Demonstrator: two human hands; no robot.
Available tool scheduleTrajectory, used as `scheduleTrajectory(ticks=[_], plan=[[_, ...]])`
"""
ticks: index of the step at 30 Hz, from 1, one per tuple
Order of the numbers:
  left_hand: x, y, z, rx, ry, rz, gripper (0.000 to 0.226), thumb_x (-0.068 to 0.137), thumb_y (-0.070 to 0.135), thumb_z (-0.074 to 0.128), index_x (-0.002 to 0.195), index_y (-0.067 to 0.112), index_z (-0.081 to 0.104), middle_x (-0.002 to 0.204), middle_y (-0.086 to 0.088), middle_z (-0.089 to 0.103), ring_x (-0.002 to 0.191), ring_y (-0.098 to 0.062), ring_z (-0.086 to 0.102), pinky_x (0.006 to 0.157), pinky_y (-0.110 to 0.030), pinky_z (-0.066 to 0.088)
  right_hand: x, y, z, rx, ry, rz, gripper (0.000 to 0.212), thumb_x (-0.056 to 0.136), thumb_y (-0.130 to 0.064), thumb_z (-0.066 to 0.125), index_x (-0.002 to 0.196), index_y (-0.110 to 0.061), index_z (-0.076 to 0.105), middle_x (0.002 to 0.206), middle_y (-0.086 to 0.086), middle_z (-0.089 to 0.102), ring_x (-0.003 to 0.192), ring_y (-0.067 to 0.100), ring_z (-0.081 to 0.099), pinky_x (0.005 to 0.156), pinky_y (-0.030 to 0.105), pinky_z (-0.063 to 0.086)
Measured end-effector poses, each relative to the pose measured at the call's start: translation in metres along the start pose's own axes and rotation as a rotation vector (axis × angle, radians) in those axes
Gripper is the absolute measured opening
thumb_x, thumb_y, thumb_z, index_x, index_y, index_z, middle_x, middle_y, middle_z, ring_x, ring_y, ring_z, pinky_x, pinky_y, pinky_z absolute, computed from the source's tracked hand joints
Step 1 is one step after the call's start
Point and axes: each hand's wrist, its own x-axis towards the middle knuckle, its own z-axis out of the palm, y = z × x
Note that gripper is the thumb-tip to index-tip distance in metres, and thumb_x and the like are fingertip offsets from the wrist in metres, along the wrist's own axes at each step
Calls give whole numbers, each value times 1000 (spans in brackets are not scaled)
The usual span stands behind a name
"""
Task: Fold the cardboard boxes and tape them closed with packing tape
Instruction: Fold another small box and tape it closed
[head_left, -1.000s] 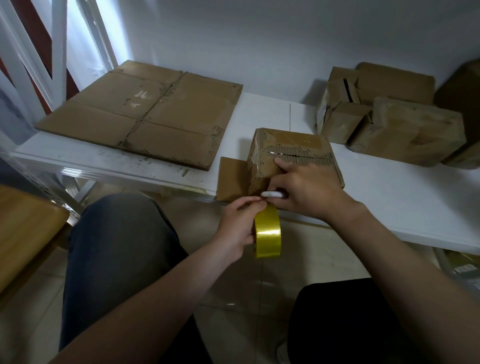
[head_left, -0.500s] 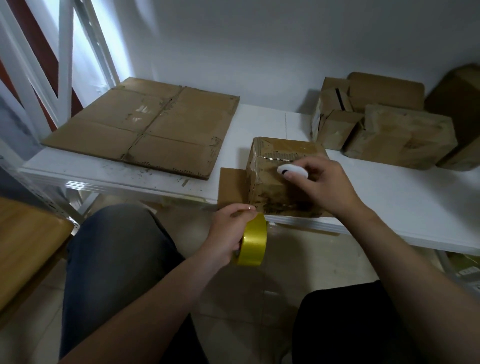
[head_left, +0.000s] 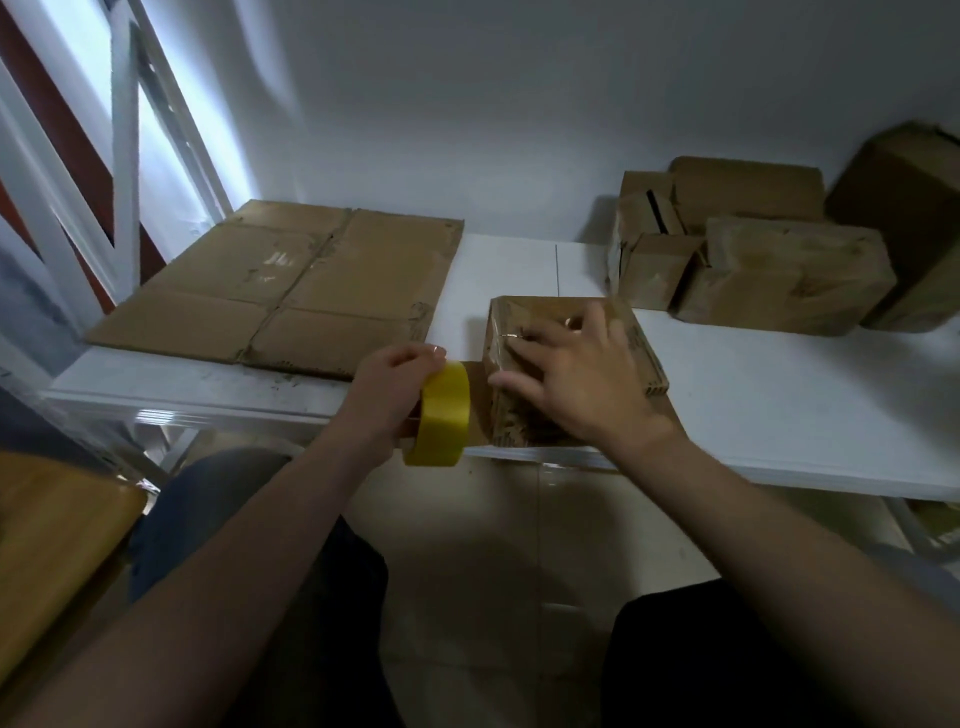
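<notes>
A small brown cardboard box (head_left: 524, 314) wrapped in clear tape stands at the front edge of the white table (head_left: 779, 400). My right hand (head_left: 582, 384) lies flat on its top, fingers spread, thumb down on the near left corner. The small white object it carried a moment ago is out of sight. Just left of the box, over the table's edge, my left hand (head_left: 389, 395) grips a yellow roll of packing tape (head_left: 444, 415), held upright. A brown cardboard piece (head_left: 475, 379) lies under the box.
A large flattened cardboard box (head_left: 291, 291) lies at the table's left. Several assembled boxes (head_left: 779, 275) are piled at the back right against the wall. A white metal frame (head_left: 124, 156) rises on the left, and a wooden seat (head_left: 52, 545) is at my lower left.
My right hand went from the box's near side, holding a small white object, to lying flat on its top. My left hand lifted the tape roll up beside the box.
</notes>
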Motion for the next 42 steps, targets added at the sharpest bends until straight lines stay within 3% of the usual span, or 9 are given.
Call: scheduleTrajectory(ticks=[10, 16, 18, 23, 26, 30, 35, 38, 42], plan=[[21, 10, 9, 13, -82, -39, 12, 97, 29, 67, 107, 25, 72, 116, -11, 65, 104, -34, 64, 78, -42, 57, -7, 13, 30, -230, 73, -79, 74, 82, -78, 46, 138, -32, 59, 136, -10, 63, 108, 33, 41, 76, 41, 42], [21, -8, 10, -13, -138, -69, 24, 97, 32, 66, 118, 23, 70, 122, -12, 61, 106, -35, 62, 73, -40, 55, -11, 14, 31, -175, -13, -34, 89, 68, -64, 81, 145, -30, 52, 145, -8, 57, 118, 34, 41, 83, 44, 44], [21, -9, 7, -55, -128, -75, 22, 97, 31, 65, 116, 23, 72, 122, -12, 61, 106, -35, 63, 71, -40, 56, -11, 17, 33, -188, -4, -38, 85, 71, -68, 75, 145, -31, 53, 145, -9, 57, 118, 33, 42, 83, 43, 44], [12, -7, 3, -27, -154, 3, 23, 93, 29, 71, 117, 27, 72, 124, -9, 63, 102, -32, 66, 60, -35, 56, -19, 13, 19, -130, 78, -33, 76, 96, -74, 21, 144, -25, 53, 150, -7, 52, 129, 35, 44, 88, 45, 37], [-3, -4, 1, -20, -148, 59, 24, 91, 24, 74, 114, 30, 72, 119, -8, 67, 100, -33, 70, 63, -37, 57, -9, 29, 6, 15, 42, 237, 58, 101, -65, 29, 142, -28, 46, 149, -7, 49, 129, 33, 39, 93, 47, 36], [-27, -2, 7, -26, -122, 58, 21, 94, 24, 69, 114, 30, 71, 116, -5, 67, 96, -28, 72, 67, -38, 58, 9, 76, 5, 211, -193, 595, 56, 92, -72, 45, 118, -27, 63, 142, 7, 50, 133, 39, 31, 104, 51, 31], [-47, -16, 34, -17, -103, 105, 23, 96, 23, 68, 107, 42, 70, 123, -7, 67, 104, -32, 71, 83, -54, 61, 34, 105, 6, 400, -327, 432, 35, 91, -63, 60, 99, -30, 68, 151, 9, 41, 143, 36, 20, 114, 49, 23], [-52, -19, 53, -4, -90, 149, 27, 96, 22, 68, 99, 49, 66, 126, -6, 67, 108, -32, 69, 85, -61, 59, 49, 113, 5, 572, -328, 300, 40, 100, -50, 54, 115, -17, 69, 161, 4, 36, 148, 27, 25, 109, 38, 26], [-51, -23, 75, -19, -15, 158, 24, 90, 37, 71, 107, 47, 59, 126, -4, 65, 109, -29, 67, 86, -60, 59, 49, 118, 6, 690, -349, 300, 40, 103, -47, 49, 108, -12, 69, 108, 7, 67, 102, 27, 63, 78, 38, 45]])
